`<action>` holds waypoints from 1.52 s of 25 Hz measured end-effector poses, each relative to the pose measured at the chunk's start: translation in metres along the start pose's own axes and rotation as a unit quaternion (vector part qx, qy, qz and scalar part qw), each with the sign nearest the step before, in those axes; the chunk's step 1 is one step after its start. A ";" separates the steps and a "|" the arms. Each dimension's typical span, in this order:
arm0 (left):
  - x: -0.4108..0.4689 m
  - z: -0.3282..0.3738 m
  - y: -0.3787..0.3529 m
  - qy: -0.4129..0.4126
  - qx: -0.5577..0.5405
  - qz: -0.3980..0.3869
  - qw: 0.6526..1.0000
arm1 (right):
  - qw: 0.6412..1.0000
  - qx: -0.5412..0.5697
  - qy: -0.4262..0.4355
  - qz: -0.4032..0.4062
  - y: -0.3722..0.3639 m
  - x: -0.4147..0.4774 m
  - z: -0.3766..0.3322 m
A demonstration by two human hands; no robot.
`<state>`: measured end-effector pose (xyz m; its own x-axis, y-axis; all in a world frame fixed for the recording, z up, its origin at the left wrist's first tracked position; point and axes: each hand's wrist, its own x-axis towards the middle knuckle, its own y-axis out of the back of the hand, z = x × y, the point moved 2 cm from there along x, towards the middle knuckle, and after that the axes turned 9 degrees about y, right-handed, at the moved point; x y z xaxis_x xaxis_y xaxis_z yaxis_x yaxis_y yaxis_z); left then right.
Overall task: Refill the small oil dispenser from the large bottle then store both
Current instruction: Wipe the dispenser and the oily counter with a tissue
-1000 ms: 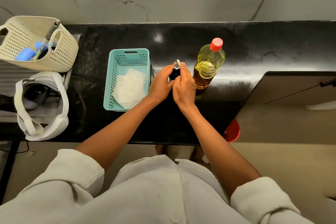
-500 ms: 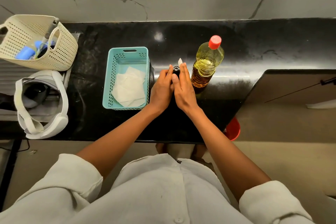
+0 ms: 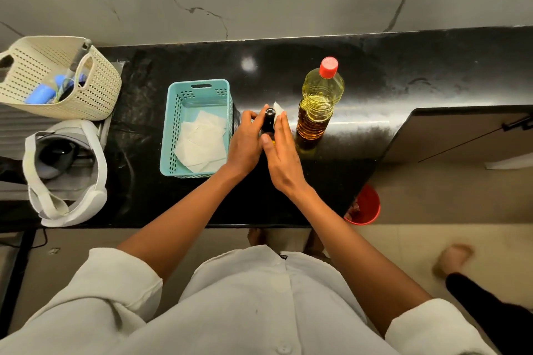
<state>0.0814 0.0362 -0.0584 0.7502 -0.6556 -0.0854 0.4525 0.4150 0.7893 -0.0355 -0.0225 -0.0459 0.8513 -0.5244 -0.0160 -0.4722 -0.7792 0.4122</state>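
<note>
Small oil dispenser (image 3: 269, 121): stands on the black desk (image 3: 375, 81) between both hands, just left of the large bottle; only its dark top shows, the body hidden behind the palms.
Left hand (image 3: 245, 143): grip curled round the dispenser's left side, likely steadying it so it cannot tip or turn.
Right hand (image 3: 281, 153): fingers straight and pressed flat against the right side, a white tissue (image 3: 278, 109) pinched between fingertips and dispenser; not a closed grip. Probably wiping off oil.
Large bottle (image 3: 318, 104): upright, red cap (image 3: 328, 67) on, partly full, touched by neither hand; kept near for pouring. Whether the refill is done, I cannot tell.
Teal basket (image 3: 173, 124): just left of the hands, holding loose tissues (image 3: 202, 138), within easy reach for wiping.
</note>
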 end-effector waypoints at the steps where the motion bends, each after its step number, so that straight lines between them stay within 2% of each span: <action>1: 0.000 0.000 0.000 -0.002 -0.001 0.002 1.000 | 1.000 -0.009 0.012 -0.002 -0.004 -0.005 -0.001; 4: 0.000 0.000 -0.002 -0.012 0.002 0.008 1.000 | 0.999 -0.035 0.040 0.005 -0.011 -0.010 -0.003; 9: -0.003 0.000 -0.005 0.016 0.025 0.012 0.999 | 0.999 -0.042 0.013 0.006 -0.005 0.001 -0.002; 12: -0.003 0.003 0.003 0.071 -0.058 -0.001 0.996 | 0.999 -0.036 -0.008 -0.012 0.007 0.019 0.001; 15: 0.003 -0.006 0.006 -0.021 -0.041 -0.021 0.999 | 0.999 -0.029 -0.025 -0.032 0.012 0.031 -0.001; 17: 0.005 -0.007 0.008 -0.041 -0.054 -0.023 0.997 | 0.999 -0.027 -0.028 -0.036 0.012 0.034 -0.002; 22: 0.005 -0.004 0.006 -0.023 -0.063 0.003 0.998 | 0.999 -0.047 -0.002 -0.018 -0.002 0.009 -0.004; 29: -0.002 -0.005 -0.003 -0.011 -0.021 0.050 0.998 | 0.996 -0.087 0.006 0.002 -0.013 -0.001 0.000; 38: 0.005 -0.008 0.005 -0.021 -0.008 0.025 0.999 | 0.998 -0.039 -0.036 -0.021 0.017 0.042 -0.001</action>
<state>0.0913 0.0399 -0.0593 0.7516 -0.6593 -0.0212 0.4236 0.4577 0.7817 -0.0074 -0.0573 -0.0392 0.8504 -0.5168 -0.0987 -0.4148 -0.7739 0.4785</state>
